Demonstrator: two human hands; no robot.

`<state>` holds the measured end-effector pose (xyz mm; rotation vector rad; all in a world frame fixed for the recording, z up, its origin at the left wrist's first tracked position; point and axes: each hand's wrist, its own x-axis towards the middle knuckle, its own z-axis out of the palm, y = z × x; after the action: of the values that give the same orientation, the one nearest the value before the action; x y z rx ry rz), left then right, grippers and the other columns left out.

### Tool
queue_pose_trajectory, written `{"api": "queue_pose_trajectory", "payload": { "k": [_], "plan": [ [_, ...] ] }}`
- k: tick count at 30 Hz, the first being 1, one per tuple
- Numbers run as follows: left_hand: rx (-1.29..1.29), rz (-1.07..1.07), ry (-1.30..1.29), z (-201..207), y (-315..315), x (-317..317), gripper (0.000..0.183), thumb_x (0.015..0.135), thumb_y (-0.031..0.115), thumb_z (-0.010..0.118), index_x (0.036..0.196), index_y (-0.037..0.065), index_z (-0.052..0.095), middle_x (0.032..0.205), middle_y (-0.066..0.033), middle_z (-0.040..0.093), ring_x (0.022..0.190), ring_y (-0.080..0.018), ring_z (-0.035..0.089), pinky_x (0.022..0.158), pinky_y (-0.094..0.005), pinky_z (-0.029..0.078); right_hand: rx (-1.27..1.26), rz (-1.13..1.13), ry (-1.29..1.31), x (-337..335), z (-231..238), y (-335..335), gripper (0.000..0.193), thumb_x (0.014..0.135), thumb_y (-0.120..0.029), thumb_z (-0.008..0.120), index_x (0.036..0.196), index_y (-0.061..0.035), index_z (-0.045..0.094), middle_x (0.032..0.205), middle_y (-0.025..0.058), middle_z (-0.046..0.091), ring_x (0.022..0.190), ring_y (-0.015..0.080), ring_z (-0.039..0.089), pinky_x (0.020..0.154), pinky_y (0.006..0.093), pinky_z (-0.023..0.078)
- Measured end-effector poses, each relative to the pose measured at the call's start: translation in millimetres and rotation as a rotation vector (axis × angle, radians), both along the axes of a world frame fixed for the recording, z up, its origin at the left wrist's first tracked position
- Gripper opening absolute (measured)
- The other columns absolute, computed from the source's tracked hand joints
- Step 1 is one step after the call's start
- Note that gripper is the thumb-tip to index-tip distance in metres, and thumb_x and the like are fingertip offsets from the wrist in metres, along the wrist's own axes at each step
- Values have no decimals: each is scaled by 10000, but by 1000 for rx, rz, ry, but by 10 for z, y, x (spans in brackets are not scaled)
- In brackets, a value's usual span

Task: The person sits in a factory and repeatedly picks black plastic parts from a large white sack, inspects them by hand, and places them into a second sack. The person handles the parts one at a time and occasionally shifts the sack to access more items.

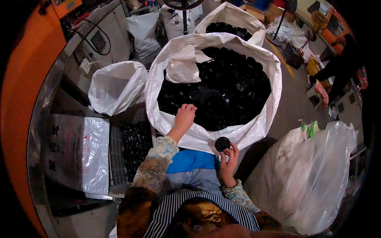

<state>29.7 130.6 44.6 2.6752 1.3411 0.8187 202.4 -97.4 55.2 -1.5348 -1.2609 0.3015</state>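
A large white woven sack (153,79) stands open before me, full of round black plastic pieces (234,89) like caps or lids. My left hand (185,117) reaches over its near left rim, right at the black pieces. Its fingers are curled together, and whatever they hold, if anything, cannot be made out against the dark heap. Near the sack's front edge, my right hand (229,162) grips a round black lid (222,143) between thumb and fingers. On top of the heap, toward the back left, lies a crumpled white woven bag (183,68).
To the left are an open white sack (116,85), a crate of small black pieces (135,148) and a silvery plastic-wrapped package (81,152). Behind stands another sack (254,31) of black pieces. A bulky clear plastic bag (317,174) sits at right. A person (343,65) stands far right.
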Motion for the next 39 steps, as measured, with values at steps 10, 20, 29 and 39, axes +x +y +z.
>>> {"api": "queue_pose_trajectory", "payload": {
  "k": [10,20,29,39],
  "plan": [
    [-260,239,265,-180,411,351,327,803,246,622,1095,115,554,1110,-87,500,1038,-307,482,893,-410,411,-77,21,2,148,-69,-196,190,787,-39,647,951,-24,554,1250,157,454,1054,303,526,789,338,505],
    [-291,-156,136,-295,514,-29,260,831,106,536,1088,80,573,907,-157,597,928,-327,562,800,-414,477,20,45,-16,91,4,-113,192,754,-4,661,915,-30,558,1229,147,469,950,286,564,765,326,487],
    [-196,53,647,-338,366,362,214,783,93,579,969,72,684,1014,-105,621,965,-313,547,786,-403,476,94,-113,66,521,191,-16,160,763,-5,638,908,-10,568,1225,155,472,894,235,571,779,302,476],
    [-183,149,426,-210,485,195,145,812,98,528,937,101,600,899,-61,630,874,-267,586,714,-402,501,109,-126,542,888,-8,634,213,862,-80,606,1045,-18,518,1109,73,515,858,110,506,788,252,426]
  ]
}}
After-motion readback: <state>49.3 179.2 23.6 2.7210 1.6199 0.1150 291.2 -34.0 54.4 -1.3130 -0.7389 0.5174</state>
